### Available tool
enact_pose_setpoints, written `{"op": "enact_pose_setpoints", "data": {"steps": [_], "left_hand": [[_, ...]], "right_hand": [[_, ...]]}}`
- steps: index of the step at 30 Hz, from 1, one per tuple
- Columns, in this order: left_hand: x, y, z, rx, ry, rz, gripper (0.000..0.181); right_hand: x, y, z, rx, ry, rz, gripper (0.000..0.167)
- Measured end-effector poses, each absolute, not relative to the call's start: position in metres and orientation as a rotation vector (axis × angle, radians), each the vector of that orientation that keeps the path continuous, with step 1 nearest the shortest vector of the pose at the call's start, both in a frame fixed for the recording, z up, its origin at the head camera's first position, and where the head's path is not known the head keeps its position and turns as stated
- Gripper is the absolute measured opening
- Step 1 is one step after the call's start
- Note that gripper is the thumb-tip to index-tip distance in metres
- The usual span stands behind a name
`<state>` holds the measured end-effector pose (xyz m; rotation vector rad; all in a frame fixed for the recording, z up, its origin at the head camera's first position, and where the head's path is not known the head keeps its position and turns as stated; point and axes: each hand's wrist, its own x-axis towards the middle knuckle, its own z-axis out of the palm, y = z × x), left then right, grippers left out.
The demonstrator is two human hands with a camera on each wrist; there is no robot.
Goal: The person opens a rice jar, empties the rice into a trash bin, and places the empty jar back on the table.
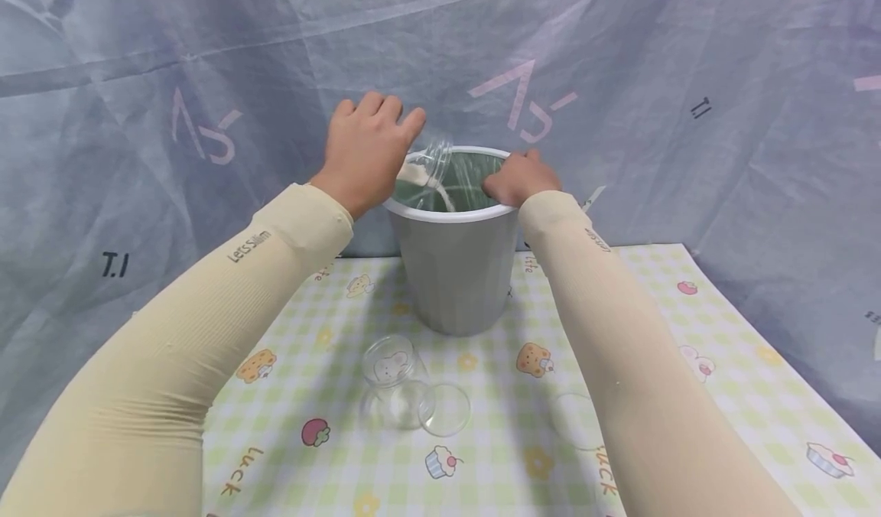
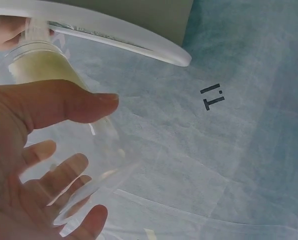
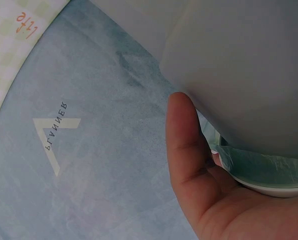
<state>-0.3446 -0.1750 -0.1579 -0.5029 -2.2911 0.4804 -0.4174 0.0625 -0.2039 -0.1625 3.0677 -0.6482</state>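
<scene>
My left hand (image 1: pixel 372 146) holds a clear plastic jar (image 1: pixel 437 157) tipped over the mouth of a grey trash bin (image 1: pixel 454 272) with a white rim. A thin pale stream, like powder or fine grain, runs from the jar's mouth into the bin. In the left wrist view, thumb and fingers curl round the jar (image 2: pixel 106 145), with pale contents (image 2: pixel 46 67) gathered near its neck. My right hand (image 1: pixel 523 179) grips the bin's right rim. The right wrist view has its thumb (image 3: pixel 181 125) along the outer wall, while its other fingers are mostly hidden.
A clear jar (image 1: pixel 390 364) stands on the checked tablecloth (image 1: pixel 482 456) in front of the bin. Beside it lies a round clear lid (image 1: pixel 446 411); another clear disc (image 1: pixel 575 423) is near the right forearm. Blue-grey fabric (image 1: pixel 654 142) hangs behind the table.
</scene>
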Motion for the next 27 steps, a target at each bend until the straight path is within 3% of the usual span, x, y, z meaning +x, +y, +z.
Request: {"op": "enact_pose_setpoints", "data": {"steps": [27], "left_hand": [[-0.352, -0.173, -0.161, -0.629, -2.054, 0.668, 0.036]], "right_hand": [[-0.42, 0.064, -0.205, -0.154, 3.077, -0.64, 0.074]]}}
